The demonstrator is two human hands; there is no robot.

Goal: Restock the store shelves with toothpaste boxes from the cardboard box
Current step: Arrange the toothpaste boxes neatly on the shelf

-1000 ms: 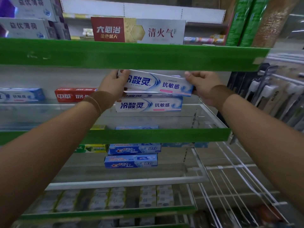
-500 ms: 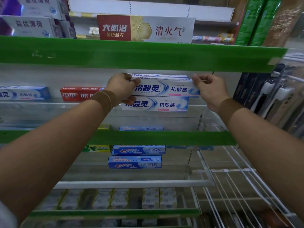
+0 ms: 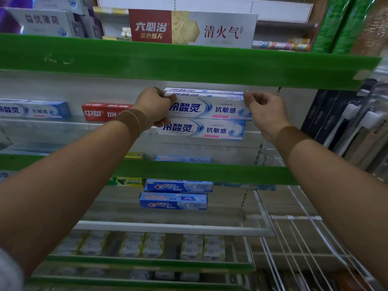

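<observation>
Hands at either end hold a white-and-blue toothpaste box point(image 3: 210, 109) level, just under the green shelf edge point(image 3: 189, 64) that runs across the upper part of the rack. The left hand point(image 3: 154, 109) has its fingers curled round the box's left end, thumb on top, and the right hand point(image 3: 265, 111) pinches the right end with its fingers bent over the upper corner. The box sits on top of a matching toothpaste box point(image 3: 201, 130) that lies on the clear shelf below the green edge, the two touching and almost flush, the upper one shifted a little to the right. Behind the held box, the top of another box of the same kind point(image 3: 201, 90) shows, close under the green edge. To the left on the same shelf lie a red box point(image 3: 102, 112), partly hidden by the left wrist, and farther left a blue-and-white box point(image 3: 33, 109). Above the green edge stands a long red, gold and silver box point(image 3: 192, 28). One shelf down from the stacked pair, two blue boxes point(image 3: 175, 195) lie one on the other. To the right of the green edge hang toothbrush packs point(image 3: 352, 122), dark and blurred.
</observation>
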